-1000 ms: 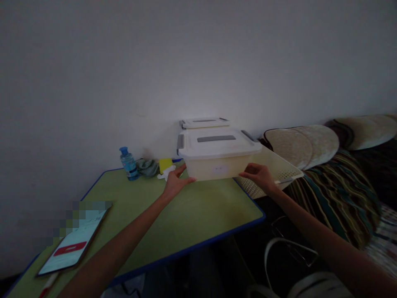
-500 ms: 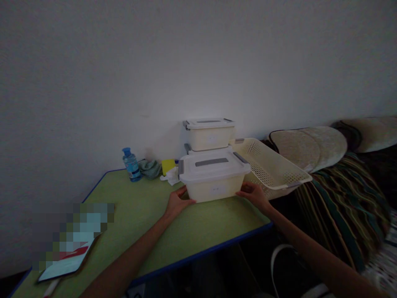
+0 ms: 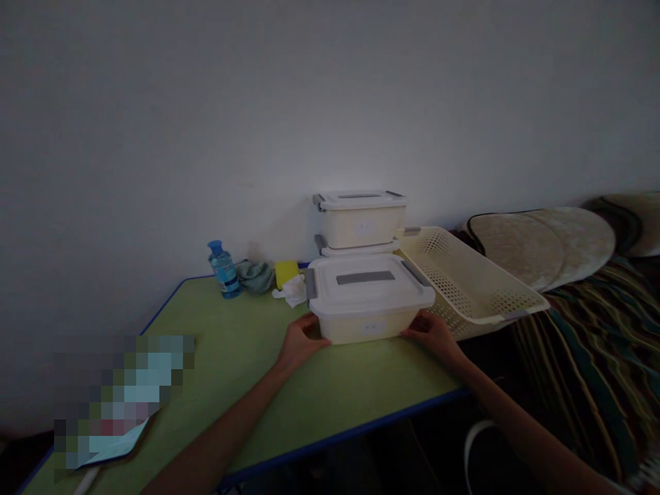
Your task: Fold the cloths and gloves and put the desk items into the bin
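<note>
The cream rectangular plastic box with white lid and grey latches (image 3: 368,306) sits on the green, blue-edged table (image 3: 221,330); its long axis runs left to right; left hand (image 3: 299,344) and right hand (image 3: 434,339) clamp opposite ends, equally near.

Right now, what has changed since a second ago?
The front box has come down and appears to rest on the green table, revealing more of the stacked boxes behind. The left hand and right hand still hold it. Blue bottle and basket stayed put.
</note>
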`<control>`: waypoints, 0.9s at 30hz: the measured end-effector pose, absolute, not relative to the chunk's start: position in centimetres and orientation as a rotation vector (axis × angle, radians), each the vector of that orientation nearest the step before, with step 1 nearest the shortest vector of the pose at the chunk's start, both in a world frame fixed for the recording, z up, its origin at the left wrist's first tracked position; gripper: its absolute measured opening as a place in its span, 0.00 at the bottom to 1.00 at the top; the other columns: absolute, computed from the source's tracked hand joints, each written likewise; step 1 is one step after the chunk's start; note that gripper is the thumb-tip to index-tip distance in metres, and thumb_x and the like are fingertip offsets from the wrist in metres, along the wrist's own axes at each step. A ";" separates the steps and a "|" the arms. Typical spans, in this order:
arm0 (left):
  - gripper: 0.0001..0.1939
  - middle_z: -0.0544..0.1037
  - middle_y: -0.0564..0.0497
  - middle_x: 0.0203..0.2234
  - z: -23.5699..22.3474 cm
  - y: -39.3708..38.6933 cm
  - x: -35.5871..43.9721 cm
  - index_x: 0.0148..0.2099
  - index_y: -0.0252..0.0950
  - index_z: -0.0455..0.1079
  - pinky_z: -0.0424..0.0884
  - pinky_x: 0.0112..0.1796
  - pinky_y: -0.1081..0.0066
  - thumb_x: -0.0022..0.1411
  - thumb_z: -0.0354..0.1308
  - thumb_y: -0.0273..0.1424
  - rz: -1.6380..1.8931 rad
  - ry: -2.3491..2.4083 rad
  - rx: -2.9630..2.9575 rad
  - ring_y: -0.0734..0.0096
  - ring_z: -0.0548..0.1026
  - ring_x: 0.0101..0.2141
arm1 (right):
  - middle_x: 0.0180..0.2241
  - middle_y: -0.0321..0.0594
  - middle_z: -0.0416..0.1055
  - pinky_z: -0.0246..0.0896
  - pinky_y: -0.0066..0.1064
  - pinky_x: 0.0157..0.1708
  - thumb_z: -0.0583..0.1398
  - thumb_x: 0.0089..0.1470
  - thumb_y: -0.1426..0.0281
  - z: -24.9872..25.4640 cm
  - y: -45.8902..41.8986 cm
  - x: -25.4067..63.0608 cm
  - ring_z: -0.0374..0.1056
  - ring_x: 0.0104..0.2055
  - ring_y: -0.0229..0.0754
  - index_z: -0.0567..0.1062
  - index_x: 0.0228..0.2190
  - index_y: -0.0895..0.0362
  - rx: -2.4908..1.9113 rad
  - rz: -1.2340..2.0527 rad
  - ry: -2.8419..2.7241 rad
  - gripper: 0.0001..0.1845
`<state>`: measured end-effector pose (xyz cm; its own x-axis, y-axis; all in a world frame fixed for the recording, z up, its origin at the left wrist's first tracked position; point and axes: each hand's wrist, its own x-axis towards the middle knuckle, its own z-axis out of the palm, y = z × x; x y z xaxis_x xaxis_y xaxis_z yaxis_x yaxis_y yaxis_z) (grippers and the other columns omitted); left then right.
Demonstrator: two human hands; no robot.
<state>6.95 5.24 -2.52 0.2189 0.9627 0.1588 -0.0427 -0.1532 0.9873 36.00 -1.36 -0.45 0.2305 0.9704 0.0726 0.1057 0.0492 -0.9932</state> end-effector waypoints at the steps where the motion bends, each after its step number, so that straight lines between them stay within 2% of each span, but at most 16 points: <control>1: 0.25 0.77 0.43 0.37 -2.5 5.3 6.9 0.35 0.31 0.75 0.62 0.49 0.55 0.27 0.69 0.20 1.159 0.940 1.397 0.55 0.73 0.42 | 0.30 0.40 0.77 0.63 0.46 0.47 0.71 0.23 0.68 -0.5 -1.3 36.0 0.72 0.37 0.50 0.73 0.24 0.56 -1.338 0.943 -1.129 0.19; 5: 0.23 0.76 0.44 0.38 -2.1 5.3 6.4 0.33 0.33 0.76 0.64 0.47 0.59 0.27 0.67 0.20 1.148 0.869 1.359 0.57 0.72 0.42 | 0.29 0.39 0.76 0.62 0.45 0.47 0.71 0.24 0.69 -0.4 -1.5 36.1 0.72 0.36 0.48 0.74 0.24 0.55 -1.332 0.964 -1.119 0.19; 9: 0.13 0.75 0.48 0.39 -2.1 5.5 6.2 0.28 0.35 0.75 0.64 0.47 0.64 0.32 0.62 0.24 1.251 0.853 1.244 0.59 0.70 0.43 | 0.28 0.39 0.76 0.64 0.45 0.44 0.71 0.21 0.70 -0.3 -1.3 36.7 0.72 0.35 0.49 0.75 0.24 0.56 -1.295 1.021 -1.112 0.20; 12: 0.10 0.75 0.49 0.35 -2.0 6.2 6.2 0.29 0.35 0.73 0.63 0.45 0.66 0.38 0.59 0.28 1.363 0.886 1.099 0.62 0.70 0.42 | 0.26 0.40 0.76 0.65 0.43 0.43 0.71 0.22 0.69 -0.2 -0.5 37.4 0.72 0.34 0.49 0.76 0.22 0.56 -1.233 1.036 -1.064 0.17; 17: 0.15 0.73 0.49 0.32 1.2 8.4 6.2 0.36 0.36 0.68 0.66 0.36 0.71 0.46 0.54 0.37 1.445 0.881 0.853 0.69 0.71 0.34 | 0.32 0.36 0.77 0.66 0.35 0.42 0.66 0.35 0.62 2.1 2.3 37.8 0.71 0.39 0.46 0.76 0.28 0.52 -1.085 1.023 -0.914 0.13; 22: 0.21 0.73 0.51 0.32 5.5 9.3 7.5 0.44 0.38 0.65 0.65 0.31 0.76 0.44 0.58 0.33 1.374 0.839 0.819 0.72 0.71 0.33 | 0.30 0.38 0.77 0.69 0.35 0.34 0.59 0.46 0.63 5.8 4.7 37.2 0.72 0.33 0.45 0.75 0.32 0.54 -1.048 1.192 -0.878 0.11; 25: 0.31 0.74 0.51 0.36 6.7 8.8 8.8 0.49 0.37 0.64 0.66 0.31 0.75 0.38 0.61 0.27 1.326 0.829 0.846 0.71 0.71 0.33 | 0.33 0.37 0.77 0.69 0.32 0.32 0.59 0.46 0.67 6.8 5.2 36.9 0.72 0.32 0.42 0.75 0.35 0.54 -1.022 1.256 -0.872 0.12; 27: 0.38 0.72 0.50 0.42 6.9 8.4 9.4 0.52 0.38 0.62 0.66 0.32 0.75 0.34 0.62 0.24 1.318 0.837 0.858 0.71 0.71 0.34 | 0.37 0.34 0.76 0.68 0.29 0.31 0.59 0.44 0.71 6.9 5.2 36.8 0.72 0.33 0.40 0.73 0.39 0.52 -1.004 1.268 -0.865 0.17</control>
<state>9.37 8.38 6.87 0.0714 0.9970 -0.0286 -0.4503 0.0578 0.8910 36.77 5.25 6.94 0.1170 0.9929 -0.0218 -0.3421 0.0197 -0.9395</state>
